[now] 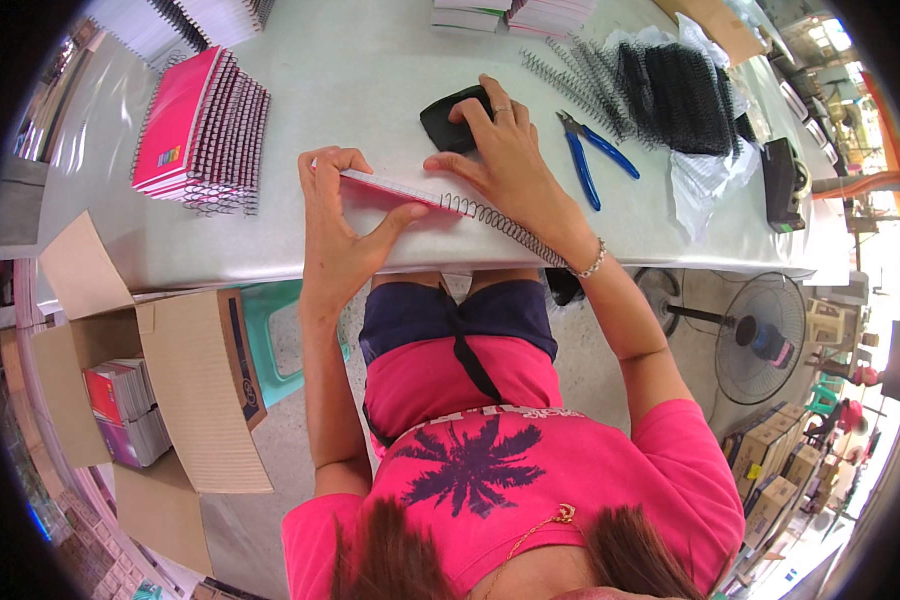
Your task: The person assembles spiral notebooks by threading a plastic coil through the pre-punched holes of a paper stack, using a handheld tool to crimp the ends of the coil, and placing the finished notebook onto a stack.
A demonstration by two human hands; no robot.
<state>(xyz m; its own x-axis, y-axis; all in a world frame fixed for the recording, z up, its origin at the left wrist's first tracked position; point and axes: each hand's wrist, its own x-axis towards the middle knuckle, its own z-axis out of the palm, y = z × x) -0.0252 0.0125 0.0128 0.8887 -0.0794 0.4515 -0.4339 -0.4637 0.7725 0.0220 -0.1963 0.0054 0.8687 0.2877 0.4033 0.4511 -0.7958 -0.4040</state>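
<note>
My left hand [338,215] holds a pink-covered notebook [395,188] against the table's near edge, fingers curled over its top and thumb underneath. A black wire spiral coil [505,228] sticks out of the notebook's right end and runs down under my right wrist. My right hand [505,160] lies over that end of the notebook, fingertips resting on a black rounded object [448,120] behind it. Whether the right hand grips the coil is hidden.
A stack of pink spiral notebooks [202,135] lies at the left of the white table [370,70]. Blue-handled pliers [585,150] and a heap of black coils [660,90] sit to the right. An open cardboard box [185,390] of notebooks and a floor fan [760,335] stand below.
</note>
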